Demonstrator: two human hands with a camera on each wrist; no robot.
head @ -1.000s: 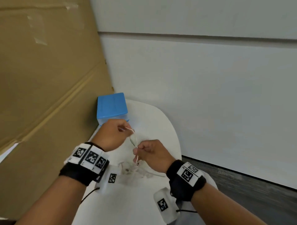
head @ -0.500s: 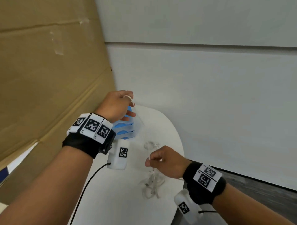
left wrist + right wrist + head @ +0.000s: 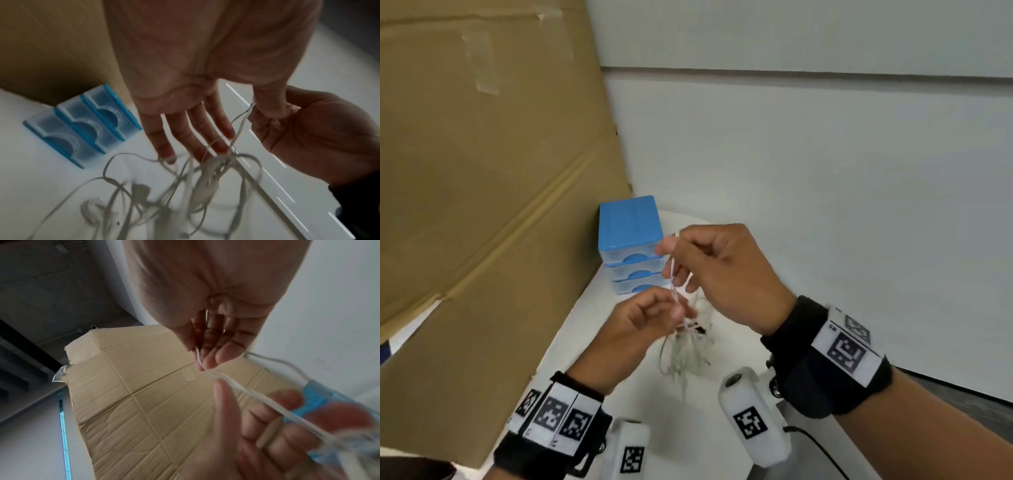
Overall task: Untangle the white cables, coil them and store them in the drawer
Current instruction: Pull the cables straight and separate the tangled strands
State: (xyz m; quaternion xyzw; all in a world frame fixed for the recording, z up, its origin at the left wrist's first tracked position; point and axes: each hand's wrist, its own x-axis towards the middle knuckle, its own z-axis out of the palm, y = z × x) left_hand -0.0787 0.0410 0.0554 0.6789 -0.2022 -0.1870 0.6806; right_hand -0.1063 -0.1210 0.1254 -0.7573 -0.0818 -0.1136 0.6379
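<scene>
A tangle of thin white cables (image 3: 685,356) hangs over the white table (image 3: 681,435). My right hand (image 3: 671,253) is raised and pinches two strands (image 3: 198,360) between thumb and fingers. Just below it, my left hand (image 3: 676,313) grips the same strands at the top of the tangle, and loops (image 3: 185,186) dangle beneath its fingers (image 3: 185,138). Behind the hands a small drawer unit (image 3: 631,240) with a blue top stands against the cardboard, its three translucent drawers (image 3: 82,126) pushed in.
A big cardboard box (image 3: 482,205) walls off the left side of the table. A white wall (image 3: 825,188) runs behind. The table's rounded edge drops to dark floor (image 3: 969,411) on the right. Black wires (image 3: 822,448) trail from the wrist cameras.
My left hand came down from beside the drawer unit to the tangle. My right hand rose from low over the table and now pulls strands upward. The tangle has lifted.
</scene>
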